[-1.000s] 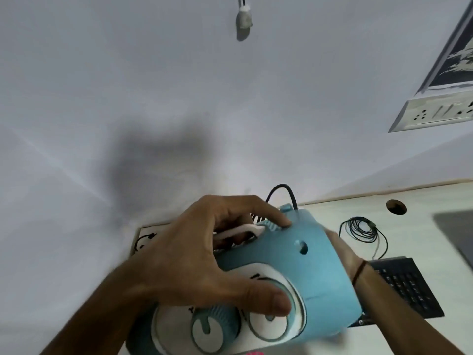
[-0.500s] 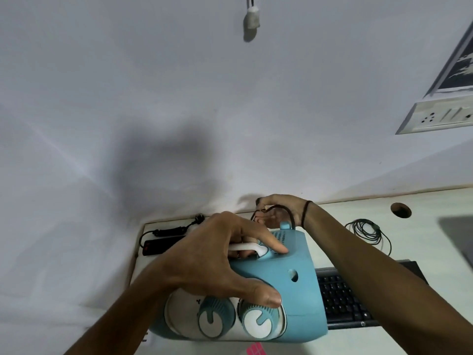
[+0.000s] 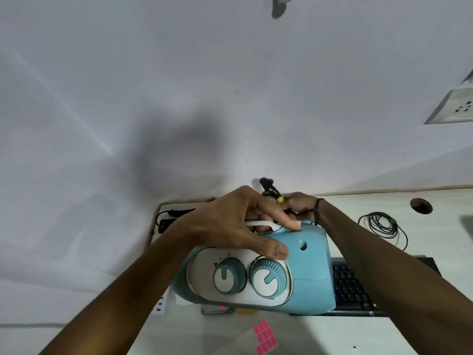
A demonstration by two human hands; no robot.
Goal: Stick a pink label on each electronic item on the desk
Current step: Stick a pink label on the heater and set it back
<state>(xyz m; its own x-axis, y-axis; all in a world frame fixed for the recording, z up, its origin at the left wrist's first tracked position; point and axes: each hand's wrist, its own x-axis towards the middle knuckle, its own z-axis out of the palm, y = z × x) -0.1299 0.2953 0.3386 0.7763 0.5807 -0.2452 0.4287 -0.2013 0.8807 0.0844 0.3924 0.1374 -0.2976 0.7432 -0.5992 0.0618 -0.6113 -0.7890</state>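
A light blue appliance (image 3: 311,275) with a white front panel and two round knobs stands on the white desk (image 3: 320,336). My left hand (image 3: 235,226) grips its white top handle (image 3: 258,223), thumb lying on the blue body. Behind the appliance my right hand (image 3: 298,204) holds its bundled black cord (image 3: 268,190), which has a yellow tie. A sheet of pink labels (image 3: 265,335) lies on the desk in front of the appliance.
A black keyboard (image 3: 355,290) lies right of the appliance, partly under my right forearm. A coiled thin cable (image 3: 382,225) and a desk hole (image 3: 421,205) are at the back right. A black power strip (image 3: 166,222) sits at the back left, a white one (image 3: 161,303) at the left edge.
The appliance went from tilted and lifted to upright on the desk. My right hand left its side, reached behind it and took hold of the cord bundle.
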